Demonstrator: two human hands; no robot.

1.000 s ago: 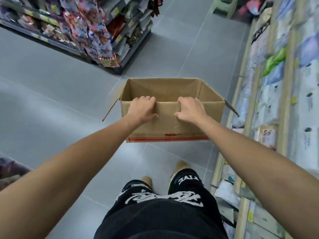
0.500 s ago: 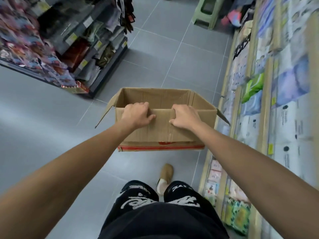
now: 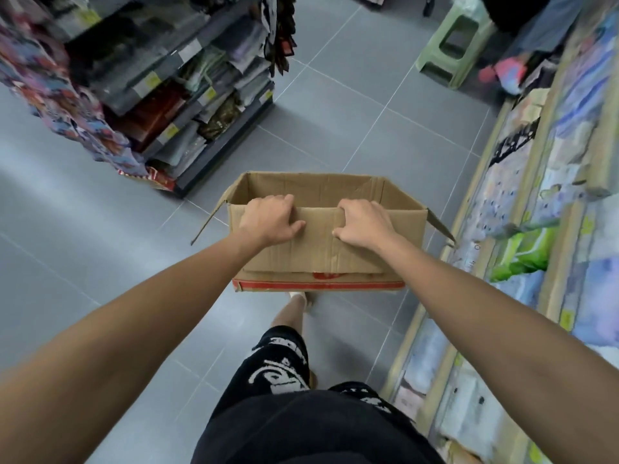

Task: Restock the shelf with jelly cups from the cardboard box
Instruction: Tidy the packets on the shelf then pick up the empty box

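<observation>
I hold a brown cardboard box with a red stripe along its bottom edge out in front of me, above the grey tiled floor. My left hand grips the left part of its near top edge, fingers curled inside. On the right part of the same edge, my right hand grips likewise. The box's top is open, with flaps hanging at both sides. Its near wall hides the bottom, and no jelly cups show inside. A wooden shelf with packaged goods runs along my right.
A dark shelf unit of packets stands at the left, its corner just left of the box. A green plastic stool stands ahead on the right side of the aisle. Grey floor tiles stretch ahead between the two. My legs are below the box.
I have walked forward down the aisle with the box; the left shelf unit and the green stool have come closer. Both hands keep the same grip on the box's near edge.
</observation>
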